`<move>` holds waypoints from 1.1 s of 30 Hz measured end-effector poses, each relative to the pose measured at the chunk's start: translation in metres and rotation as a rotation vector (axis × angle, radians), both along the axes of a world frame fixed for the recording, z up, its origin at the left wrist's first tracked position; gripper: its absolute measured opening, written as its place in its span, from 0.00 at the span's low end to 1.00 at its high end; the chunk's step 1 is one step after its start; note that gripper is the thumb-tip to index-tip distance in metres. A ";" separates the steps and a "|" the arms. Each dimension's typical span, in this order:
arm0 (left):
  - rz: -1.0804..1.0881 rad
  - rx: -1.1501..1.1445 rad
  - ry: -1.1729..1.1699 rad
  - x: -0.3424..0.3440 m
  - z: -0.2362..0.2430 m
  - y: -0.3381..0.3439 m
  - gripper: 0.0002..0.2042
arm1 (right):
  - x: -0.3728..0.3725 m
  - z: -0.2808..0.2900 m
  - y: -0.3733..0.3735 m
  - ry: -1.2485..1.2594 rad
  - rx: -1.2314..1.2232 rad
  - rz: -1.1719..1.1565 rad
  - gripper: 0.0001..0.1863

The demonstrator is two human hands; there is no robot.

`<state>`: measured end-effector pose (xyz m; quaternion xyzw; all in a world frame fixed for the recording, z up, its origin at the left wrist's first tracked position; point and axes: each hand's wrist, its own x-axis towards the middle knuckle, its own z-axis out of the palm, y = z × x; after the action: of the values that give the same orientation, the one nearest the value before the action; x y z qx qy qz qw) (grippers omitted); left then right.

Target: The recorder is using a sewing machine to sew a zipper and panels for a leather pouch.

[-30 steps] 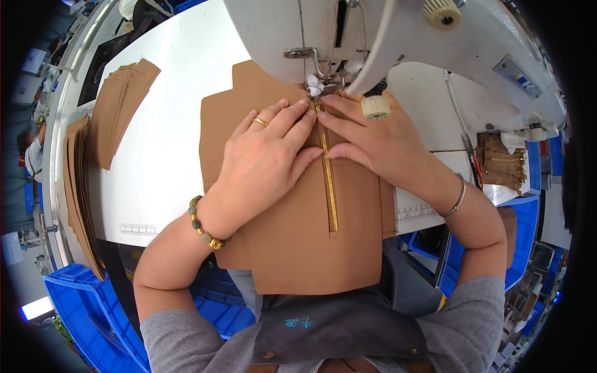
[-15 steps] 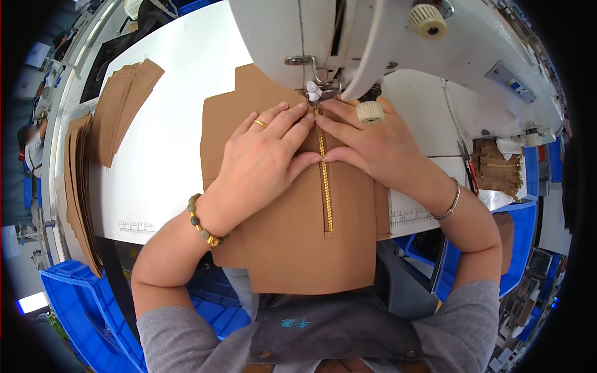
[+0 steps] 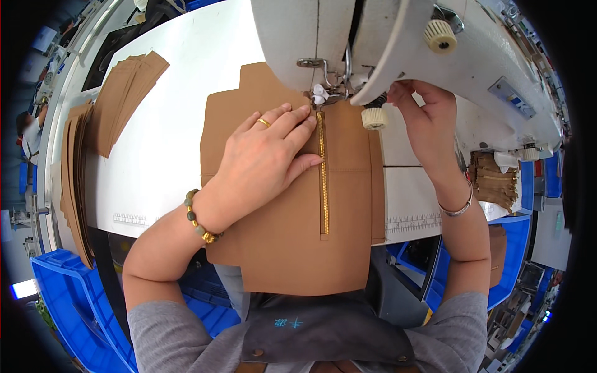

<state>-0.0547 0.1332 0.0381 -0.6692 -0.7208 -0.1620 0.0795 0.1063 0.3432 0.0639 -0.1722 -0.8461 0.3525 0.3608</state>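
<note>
A brown flat panel [image 3: 283,248], which looks like leather, lies under the needle area of a white sewing machine [image 3: 407,37]. A gold-toothed zipper [image 3: 324,186] runs down a slot in its middle. My left hand [image 3: 264,149] rests flat on the panel, fingers stretched toward the presser foot [image 3: 321,98] and thumb beside the zipper. My right hand [image 3: 426,115] is raised off the panel at the machine head, behind a cream knob [image 3: 374,118]. Its thumb and fingers are curled together there; the machine partly hides the fingertips and whatever they grip.
Brown pieces [image 3: 127,93] lie fanned out on the white table [image 3: 186,81] at the left, beside another stack [image 3: 76,180] at its edge. Bundled brown zipper pieces [image 3: 494,177] sit at the right. Blue bins [image 3: 74,304] stand below at both sides.
My right hand has left the panel beside the zipper and moved up and right to the machine head. The left hand stays pressed on the panel, which has hardly moved.
</note>
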 end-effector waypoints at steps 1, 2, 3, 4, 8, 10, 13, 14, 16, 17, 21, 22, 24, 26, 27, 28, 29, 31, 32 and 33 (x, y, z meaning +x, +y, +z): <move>0.001 -0.005 0.002 0.000 0.000 0.000 0.26 | 0.000 0.000 -0.001 0.017 -0.043 -0.007 0.09; 0.001 -0.005 0.005 0.000 0.000 0.000 0.26 | 0.000 -0.001 -0.001 0.007 -0.042 0.003 0.09; -0.002 -0.002 0.009 0.001 0.000 -0.001 0.26 | 0.000 -0.001 -0.002 0.015 -0.062 0.007 0.09; -0.006 0.000 0.011 0.001 0.000 -0.001 0.26 | 0.000 -0.002 -0.002 0.027 -0.079 0.009 0.10; 0.000 -0.019 0.011 0.002 0.001 -0.001 0.26 | 0.001 -0.008 -0.003 0.022 -0.149 0.026 0.10; -0.006 -0.017 0.008 0.002 0.001 -0.001 0.26 | 0.002 -0.013 -0.006 -0.137 -0.005 0.081 0.13; -0.005 -0.013 0.005 0.001 0.000 -0.001 0.27 | 0.002 -0.026 -0.019 -0.299 0.506 0.258 0.22; -0.006 -0.014 0.005 0.001 -0.001 -0.001 0.27 | 0.003 -0.029 -0.022 -0.299 0.505 0.257 0.22; -0.002 0.018 -0.025 0.001 -0.002 -0.003 0.27 | 0.004 -0.034 -0.028 -0.304 0.603 0.347 0.31; -0.002 0.015 -0.026 0.001 -0.003 -0.004 0.27 | 0.005 -0.035 -0.028 -0.298 0.603 0.345 0.31; -0.018 0.023 -0.113 0.001 -0.005 -0.006 0.27 | 0.006 -0.036 -0.026 -0.301 0.659 0.374 0.34; -0.018 0.015 -0.152 0.001 -0.005 -0.006 0.27 | 0.005 -0.036 -0.025 -0.285 0.648 0.399 0.34; -0.017 0.027 -0.170 0.002 -0.005 -0.007 0.28 | 0.005 -0.036 -0.025 -0.272 0.650 0.400 0.34; -0.011 0.029 -0.187 0.003 -0.005 -0.007 0.29 | 0.004 -0.036 -0.025 -0.265 0.647 0.405 0.34; -0.019 0.035 -0.181 0.003 -0.005 -0.007 0.30 | 0.004 -0.036 -0.025 -0.260 0.642 0.407 0.33; -0.028 0.032 -0.181 0.003 -0.005 -0.007 0.31 | 0.003 -0.037 -0.025 -0.255 0.636 0.408 0.33; -0.031 0.036 -0.176 0.003 -0.005 -0.007 0.31 | 0.003 -0.037 -0.025 -0.255 0.632 0.405 0.33; -0.021 0.018 -0.192 0.004 -0.005 -0.007 0.33 | 0.004 -0.036 -0.025 -0.257 0.624 0.410 0.32; -0.025 0.027 -0.190 0.004 -0.005 -0.007 0.33 | 0.004 -0.036 -0.025 -0.258 0.622 0.407 0.32; -0.035 0.018 -0.146 0.004 -0.004 -0.006 0.33 | 0.005 -0.036 -0.025 -0.272 0.620 0.409 0.32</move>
<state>-0.0504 0.1270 0.0339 -0.6672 -0.7116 -0.2183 0.0297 0.1108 0.3183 0.0280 0.0721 -0.9694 0.1190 0.2025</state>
